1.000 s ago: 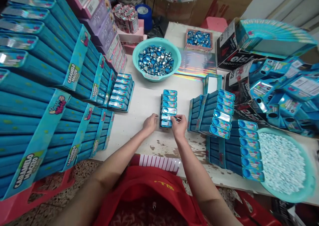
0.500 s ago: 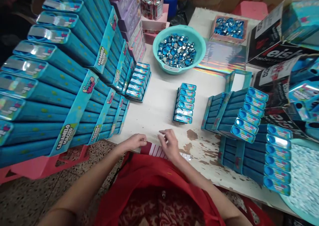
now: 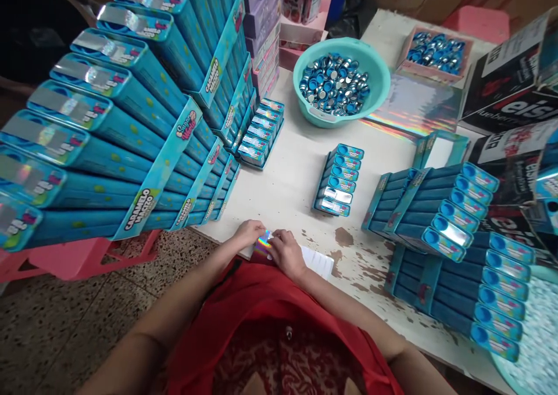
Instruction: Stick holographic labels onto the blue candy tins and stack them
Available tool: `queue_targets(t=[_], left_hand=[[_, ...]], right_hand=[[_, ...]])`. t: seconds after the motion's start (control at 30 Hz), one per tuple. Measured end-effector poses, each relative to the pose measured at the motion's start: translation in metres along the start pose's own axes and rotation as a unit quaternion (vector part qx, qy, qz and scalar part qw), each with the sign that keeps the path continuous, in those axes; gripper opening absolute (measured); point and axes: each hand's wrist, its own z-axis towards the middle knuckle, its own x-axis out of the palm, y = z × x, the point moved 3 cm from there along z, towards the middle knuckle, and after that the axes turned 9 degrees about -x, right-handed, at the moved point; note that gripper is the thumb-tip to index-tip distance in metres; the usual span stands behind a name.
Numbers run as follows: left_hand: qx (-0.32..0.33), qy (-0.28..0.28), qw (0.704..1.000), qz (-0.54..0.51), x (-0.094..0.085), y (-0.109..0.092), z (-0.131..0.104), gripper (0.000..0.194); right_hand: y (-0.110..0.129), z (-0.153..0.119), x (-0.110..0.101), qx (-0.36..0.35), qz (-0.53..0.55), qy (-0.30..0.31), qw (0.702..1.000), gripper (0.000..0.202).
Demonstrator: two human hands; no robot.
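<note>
At the near table edge, my left hand [image 3: 249, 234] is closed, pinching the left end of a small shiny sticker [image 3: 265, 239] that reflects rainbow light. My right hand [image 3: 288, 253] is closed on the sticker's other side, fingertips bent over it. Under and beside my hands lies a white sheet with pale strips [image 3: 318, 262], partly covered by my right hand. Beyond my hands stands a short row of blue tins [image 3: 337, 180] in a tray, round recesses on their tops.
Tall stacks of blue boxes [image 3: 143, 157] rise at left. A teal bowl of metal caps [image 3: 342, 84] stands at the back, with a pink box of caps [image 3: 436, 52] to its right. More blue stacks [image 3: 457, 290] and a basin of pale pieces [image 3: 540, 319] are at right.
My hands have come together over the sheet and now hold a shiny sticker between them. The view has shifted, so the table items appear further right.
</note>
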Motion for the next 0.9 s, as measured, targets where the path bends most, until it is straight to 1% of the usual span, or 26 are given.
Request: queue_targets(t=[0.13,0.2,0.27,0.33,0.37,0.4,0.43,0.47,0.53,0.57,0.6,0.67,0.73,0.77,0.83,0.9], left_hand=[[0.015,-0.012,1.0,0.024,0.004,-0.001,0.007,0.019],[0.006,-0.021,0.998,0.053,0.004,-0.001,0.009,0.019],[0.008,-0.031,0.997,0.072,0.002,-0.004,0.005,0.021],[0.054,-0.059,0.995,0.057,-0.003,-0.013,-0.006,0.026],[0.091,-0.069,0.993,0.034,-0.006,-0.02,-0.013,0.03],[0.127,-0.067,0.99,0.008,-0.007,-0.028,-0.021,0.034],[0.157,-0.049,0.986,-0.015,-0.008,-0.036,-0.027,0.037],[0.175,-0.015,0.984,-0.032,-0.007,-0.045,-0.032,0.037],[0.179,0.064,0.98,-0.053,-0.004,-0.064,-0.036,0.028],[0.176,0.091,0.979,-0.057,-0.003,-0.075,-0.034,0.024],[0.177,0.106,0.977,-0.056,-0.002,-0.088,-0.029,0.024],[0.198,0.116,0.972,-0.046,-0.003,-0.117,-0.015,0.024],[0.229,0.123,0.965,-0.035,-0.006,-0.15,0.002,0.02],[0.24,0.128,0.962,-0.032,-0.007,-0.166,0.011,0.017],[0.254,0.132,0.958,-0.025,-0.008,-0.196,0.028,0.014],[0.262,0.126,0.957,-0.008,-0.007,-0.218,0.043,0.012]], right_hand=[[-0.001,0.01,-0.003,0.039,-0.01,0.037,0.998,0.01],[0.0,0.014,-0.009,0.061,0.039,0.036,0.997,0.009],[0.001,0.015,-0.02,0.094,0.115,0.008,0.989,0.009],[0.0,0.014,-0.036,0.135,0.189,-0.03,0.972,0.009],[-0.001,0.013,-0.044,0.155,0.222,-0.049,0.961,0.009],[-0.003,0.013,-0.052,0.172,0.253,-0.066,0.95,0.011],[-0.005,0.012,-0.06,0.185,0.283,-0.083,0.937,0.012],[-0.008,0.012,-0.068,0.193,0.31,-0.102,0.925,0.014],[-0.016,0.013,-0.081,0.209,0.341,-0.146,0.905,0.018],[-0.022,0.014,-0.087,0.22,0.337,-0.176,0.898,0.019],[-0.028,0.015,-0.093,0.23,0.319,-0.213,0.894,0.02],[-0.044,0.017,-0.107,0.249,0.244,-0.303,0.887,0.021],[-0.062,0.02,-0.121,0.264,0.159,-0.387,0.869,0.021],[-0.071,0.023,-0.127,0.274,0.128,-0.417,0.857,0.02],[-0.091,0.03,-0.139,0.3,0.097,-0.451,0.835,0.019],[-0.109,0.038,-0.148,0.326,0.091,-0.465,0.818,0.016]])
